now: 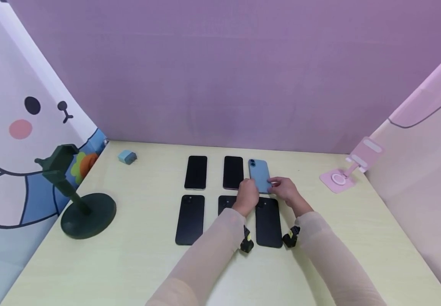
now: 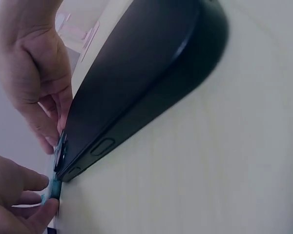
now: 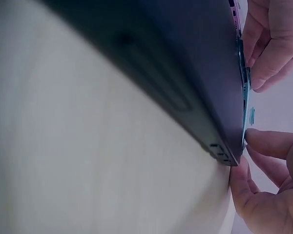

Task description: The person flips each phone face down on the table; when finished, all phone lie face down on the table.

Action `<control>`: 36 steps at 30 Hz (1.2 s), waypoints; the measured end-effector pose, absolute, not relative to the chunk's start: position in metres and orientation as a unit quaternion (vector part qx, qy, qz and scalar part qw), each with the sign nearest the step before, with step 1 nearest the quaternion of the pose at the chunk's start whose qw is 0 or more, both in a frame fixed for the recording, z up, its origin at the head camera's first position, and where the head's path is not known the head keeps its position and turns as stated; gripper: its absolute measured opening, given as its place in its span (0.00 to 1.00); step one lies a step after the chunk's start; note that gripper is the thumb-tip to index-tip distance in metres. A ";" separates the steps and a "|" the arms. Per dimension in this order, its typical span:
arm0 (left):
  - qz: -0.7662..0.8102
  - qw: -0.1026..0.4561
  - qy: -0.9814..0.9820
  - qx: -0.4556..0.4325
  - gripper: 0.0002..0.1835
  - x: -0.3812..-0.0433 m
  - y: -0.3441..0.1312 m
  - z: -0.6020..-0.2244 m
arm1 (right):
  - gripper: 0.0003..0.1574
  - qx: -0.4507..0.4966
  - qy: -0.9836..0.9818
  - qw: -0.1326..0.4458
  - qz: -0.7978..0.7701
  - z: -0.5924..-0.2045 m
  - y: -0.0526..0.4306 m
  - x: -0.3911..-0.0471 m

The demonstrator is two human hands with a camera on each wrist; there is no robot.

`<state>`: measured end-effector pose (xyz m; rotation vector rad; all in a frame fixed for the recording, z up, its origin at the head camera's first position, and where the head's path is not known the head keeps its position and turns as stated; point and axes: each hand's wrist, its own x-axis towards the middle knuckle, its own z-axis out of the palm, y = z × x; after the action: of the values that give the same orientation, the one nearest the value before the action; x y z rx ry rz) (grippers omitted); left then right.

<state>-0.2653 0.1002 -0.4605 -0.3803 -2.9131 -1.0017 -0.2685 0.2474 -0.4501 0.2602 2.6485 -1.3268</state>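
A light blue phone (image 1: 259, 173) lies back-up at the right end of the far row on the pale table. My left hand (image 1: 246, 197) pinches its lower left edge, and my right hand (image 1: 286, 192) pinches the lower right edge. In the left wrist view, a sliver of the blue phone (image 2: 54, 187) shows between the fingertips. Directly in front of it sits a black phone (image 1: 268, 222), back-up under my wrists. Another black phone (image 1: 226, 203) is partly covered by my left hand and sleeve. Left of the blue phone, a dark-screened phone (image 1: 233, 171) lies face-up.
Farther left are a face-up phone (image 1: 196, 171) and a back-up black phone (image 1: 190, 219). A dark green stand (image 1: 90, 214) stands at the left, a small blue block (image 1: 127, 157) at the back left, and a pink phone stand (image 1: 338, 180) at the right. Curtains border the table.
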 end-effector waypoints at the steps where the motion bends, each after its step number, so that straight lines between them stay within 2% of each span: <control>1: -0.325 0.014 -0.937 -0.122 0.08 -0.266 0.099 -0.461 | 0.25 0.087 0.888 0.084 -0.444 -0.450 0.247 -0.269; 3: -0.343 0.000 -0.932 -0.120 0.08 -0.266 0.096 -0.461 | 0.26 0.086 0.890 0.087 -0.440 -0.449 0.246 -0.269; 6: -0.369 -0.027 -0.921 -0.123 0.14 -0.267 0.088 -0.459 | 0.26 0.084 0.895 0.088 -0.429 -0.445 0.244 -0.269; 9: -0.378 -0.023 -0.916 -0.133 0.20 -0.270 0.078 -0.456 | 0.25 0.075 0.902 0.080 -0.418 -0.438 0.238 -0.268; 11: -0.383 -0.004 -0.914 -0.138 0.20 -0.272 0.069 -0.452 | 0.24 0.064 0.906 0.074 -0.412 -0.433 0.231 -0.268; 17: -0.415 0.047 -0.902 -0.110 0.18 -0.277 0.033 -0.447 | 0.23 0.026 0.913 0.073 -0.401 -0.428 0.204 -0.274; 27: -0.431 -0.007 -0.902 -0.029 0.17 -0.285 0.006 -0.460 | 0.23 0.007 0.901 0.088 -0.424 -0.428 0.166 -0.278; 36: -0.433 0.007 -0.901 -0.022 0.10 -0.288 0.004 -0.466 | 0.23 0.051 0.856 0.112 -0.503 -0.434 0.164 -0.279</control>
<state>-0.2878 0.0035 -0.4657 -0.0687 -2.8182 -1.3539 -0.2788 0.1643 -0.4345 0.1510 2.5124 -1.4762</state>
